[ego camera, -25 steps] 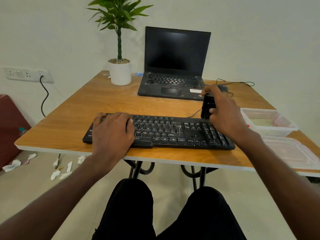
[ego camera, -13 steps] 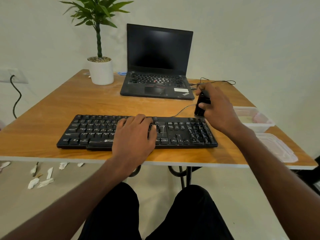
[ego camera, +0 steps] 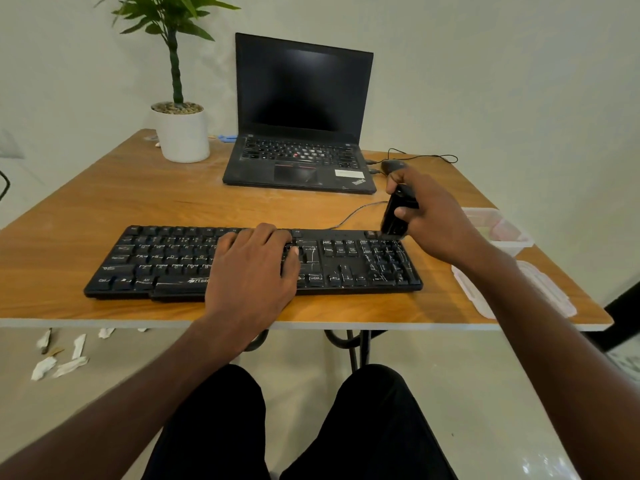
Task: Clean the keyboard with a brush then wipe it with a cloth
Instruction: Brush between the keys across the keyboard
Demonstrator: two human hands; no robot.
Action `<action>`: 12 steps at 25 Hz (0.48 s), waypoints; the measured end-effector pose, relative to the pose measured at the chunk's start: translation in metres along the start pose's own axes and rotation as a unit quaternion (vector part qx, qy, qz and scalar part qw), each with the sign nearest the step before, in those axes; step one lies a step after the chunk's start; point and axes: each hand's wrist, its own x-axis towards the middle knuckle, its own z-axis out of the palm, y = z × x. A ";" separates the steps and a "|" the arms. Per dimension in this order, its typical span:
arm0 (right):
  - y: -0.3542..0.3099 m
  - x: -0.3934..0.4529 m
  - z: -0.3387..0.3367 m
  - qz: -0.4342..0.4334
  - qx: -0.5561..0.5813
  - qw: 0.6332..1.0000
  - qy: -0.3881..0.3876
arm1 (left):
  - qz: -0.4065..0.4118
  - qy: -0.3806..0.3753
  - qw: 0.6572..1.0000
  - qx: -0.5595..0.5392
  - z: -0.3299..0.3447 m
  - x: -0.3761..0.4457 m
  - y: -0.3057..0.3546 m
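Note:
A black keyboard [ego camera: 349,265] lies along the front of the wooden table [ego camera: 138,199]. My left hand [ego camera: 254,268] rests flat on the middle keys, fingers spread and straight. My right hand [ego camera: 431,220] grips a short black brush [ego camera: 396,214], held nearly upright with its lower end touching the keyboard's far right corner above the number pad. No cloth shows clearly in this view.
A black laptop [ego camera: 301,112] stands open behind the keyboard, with a mouse [ego camera: 393,165] and cables to its right. A white potted plant [ego camera: 181,133] stands at the back left. A clear plastic container [ego camera: 502,230] and its lid [ego camera: 512,289] sit at the right edge. Paper scraps litter the floor.
My left hand has slid from the keyboard's left end to its middle. My right hand with the brush has stayed at the keyboard's right end, and the brush tip now touches the far right corner.

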 end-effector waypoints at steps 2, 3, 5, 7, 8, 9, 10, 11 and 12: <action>0.004 0.002 -0.003 0.001 0.012 1.000 0.009 | 0.001 0.000 1.000 0.002 -0.001 0.000 0.000; 0.007 0.002 -0.004 -0.001 0.021 1.000 -0.004 | 0.002 0.000 1.000 0.001 -0.001 0.000 0.000; 0.008 0.002 -0.006 0.011 -0.009 1.000 -0.013 | 0.003 -0.002 1.000 -0.002 -0.001 0.001 0.001; 0.009 0.001 -0.005 0.012 -0.043 0.999 0.017 | 0.004 0.000 1.000 -0.005 -0.001 0.000 0.001; 0.008 0.001 -0.004 0.004 -0.031 0.999 0.024 | 0.004 0.001 1.000 -0.006 -0.001 0.001 0.001; 0.006 0.001 -0.002 -0.004 -0.006 1.000 0.021 | 0.003 0.003 1.000 -0.007 -0.002 0.000 0.001; 0.005 0.000 0.000 -0.014 0.005 1.000 0.016 | 0.003 0.005 1.000 -0.009 -0.001 0.000 0.001; 0.004 0.001 0.003 -0.014 -0.012 1.000 0.022 | 0.003 0.007 1.000 -0.010 -0.001 0.000 0.001; 0.005 0.001 0.004 -0.008 -0.051 0.998 0.040 | 0.003 0.009 1.000 -0.010 -0.001 0.000 0.001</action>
